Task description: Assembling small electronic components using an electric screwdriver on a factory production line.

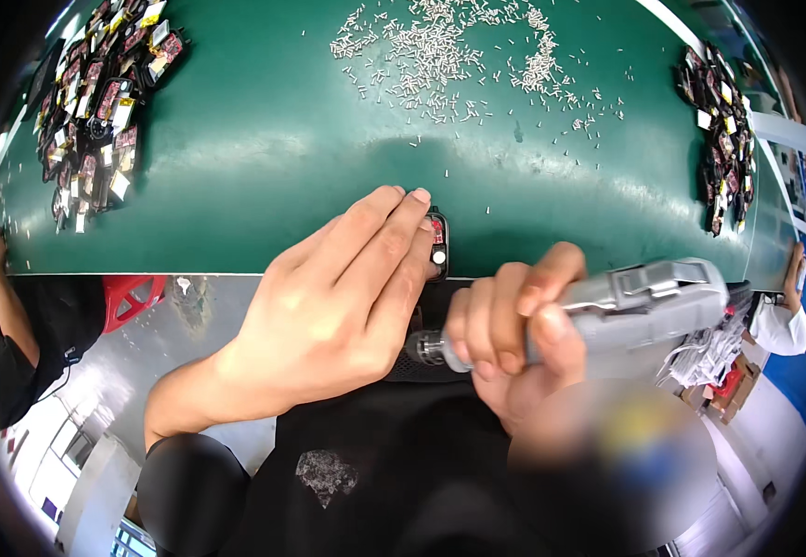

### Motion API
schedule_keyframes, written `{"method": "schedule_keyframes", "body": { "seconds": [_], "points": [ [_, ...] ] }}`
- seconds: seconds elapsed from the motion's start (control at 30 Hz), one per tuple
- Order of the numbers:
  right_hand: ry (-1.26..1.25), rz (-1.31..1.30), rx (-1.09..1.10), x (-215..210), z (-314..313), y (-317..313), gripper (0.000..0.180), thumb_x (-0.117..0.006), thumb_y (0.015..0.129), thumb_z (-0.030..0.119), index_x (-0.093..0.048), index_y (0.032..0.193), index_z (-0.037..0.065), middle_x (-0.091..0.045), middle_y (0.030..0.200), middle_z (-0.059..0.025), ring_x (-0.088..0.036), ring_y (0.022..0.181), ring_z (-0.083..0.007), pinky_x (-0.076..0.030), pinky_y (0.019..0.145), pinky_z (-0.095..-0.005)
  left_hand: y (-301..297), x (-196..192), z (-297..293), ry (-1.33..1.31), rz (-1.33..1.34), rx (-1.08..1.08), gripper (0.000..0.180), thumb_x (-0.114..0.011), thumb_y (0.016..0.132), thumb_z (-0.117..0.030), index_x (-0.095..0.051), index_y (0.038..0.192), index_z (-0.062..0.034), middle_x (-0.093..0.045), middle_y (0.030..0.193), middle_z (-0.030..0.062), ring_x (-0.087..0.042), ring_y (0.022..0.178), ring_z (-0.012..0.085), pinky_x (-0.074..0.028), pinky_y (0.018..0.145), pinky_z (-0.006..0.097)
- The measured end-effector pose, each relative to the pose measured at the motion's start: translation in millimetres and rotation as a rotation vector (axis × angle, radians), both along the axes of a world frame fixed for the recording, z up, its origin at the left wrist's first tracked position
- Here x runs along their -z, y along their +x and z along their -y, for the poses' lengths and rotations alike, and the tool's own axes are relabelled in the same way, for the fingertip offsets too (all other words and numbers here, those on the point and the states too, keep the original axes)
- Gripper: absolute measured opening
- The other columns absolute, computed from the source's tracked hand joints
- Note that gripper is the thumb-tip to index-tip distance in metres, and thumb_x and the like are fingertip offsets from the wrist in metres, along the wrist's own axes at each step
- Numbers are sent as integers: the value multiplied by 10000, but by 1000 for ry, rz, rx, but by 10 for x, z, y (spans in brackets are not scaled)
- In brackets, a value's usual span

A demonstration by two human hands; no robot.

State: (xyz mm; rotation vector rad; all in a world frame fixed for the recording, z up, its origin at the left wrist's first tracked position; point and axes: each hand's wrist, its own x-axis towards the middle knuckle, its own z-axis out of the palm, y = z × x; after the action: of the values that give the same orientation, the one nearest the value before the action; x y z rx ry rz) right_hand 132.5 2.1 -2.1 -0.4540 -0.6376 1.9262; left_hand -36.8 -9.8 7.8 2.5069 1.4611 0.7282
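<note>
Head view, only one I've got. Black device (438, 246) sits at the near edge of the green table (254, 186), close in front of my body. Its visible strip shows a red patch and a white disc; long axis runs roughly near-to-far, away from me.

Left hand (338, 288) is the nearer one: comes in from the device's left, fingers straight, pressed together, covering its left side. At least one fingertip looks to be on it. Thumb is out of sight, so can't tell if I'm pinching it or just steadying it.

Right hand (524, 320) has its fingers wrapped round a grey power tool (644, 302), body a bit blurred. Key relation: the tool lies crosswise, nose (431, 349) to the left, so its axis is roughly square to the device's. Nose is on my side of the device, apart from it, beside the heel of my left hand; can't tell if those two touch. From the nose, the device lies straight ahead, away from me.

Loose silvery screw-like bits (431, 56) lie well beyond, on the far part of the table. Piles of similar parts sit far left (92, 121) and far right (723, 130).
</note>
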Motion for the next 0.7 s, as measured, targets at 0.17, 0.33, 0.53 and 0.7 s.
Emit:
{"method": "schedule_keyframes", "body": {
  "seconds": [0.17, 0.33, 0.53, 0.7],
  "points": [
    [255, 104, -32, -445, -432, 264, 189, -482, 942, 275, -420, 902, 101, -414, 537, 10, -410, 426, -91, -369, 482, -257, -12, -75, 15, -54, 9, 40, 446, -693, 612, -2, -577, 1025, 116, -604, 1072, 222, -608, 966, 354, -541, 760, 383],
    [306, 117, -42, -518, -699, 146, 220, -459, 938, 297, -467, 893, 82, -423, 544, -3, -406, 448, -105, -347, 508, -269, -28, -55, 66, -46, -92, 61, 428, -662, 614, 1, -580, 1000, 167, -588, 1096, 260, -593, 1012, 374, -541, 789, 385],
    [300, 168, -54, -415, -775, 52, 238, -446, 943, 307, -493, 901, 78, -412, 545, 7, -403, 474, -97, -345, 529, -257, -26, 6, 50, 45, -82, 50, 369, -639, 617, -5, -607, 944, 164, -610, 1050, 255, -610, 989, 362, -549, 776, 373],
    [318, 218, -68, -370, -792, 73, 235, -445, 943, 308, -479, 879, 85, -415, 547, 9, -405, 467, -95, -346, 522, -257, -1, 16, 47, 10, -46, 45, 356, -635, 615, 0, -610, 931, 161, -617, 1036, 247, -615, 979, 357, -552, 773, 366]
  ]
}}
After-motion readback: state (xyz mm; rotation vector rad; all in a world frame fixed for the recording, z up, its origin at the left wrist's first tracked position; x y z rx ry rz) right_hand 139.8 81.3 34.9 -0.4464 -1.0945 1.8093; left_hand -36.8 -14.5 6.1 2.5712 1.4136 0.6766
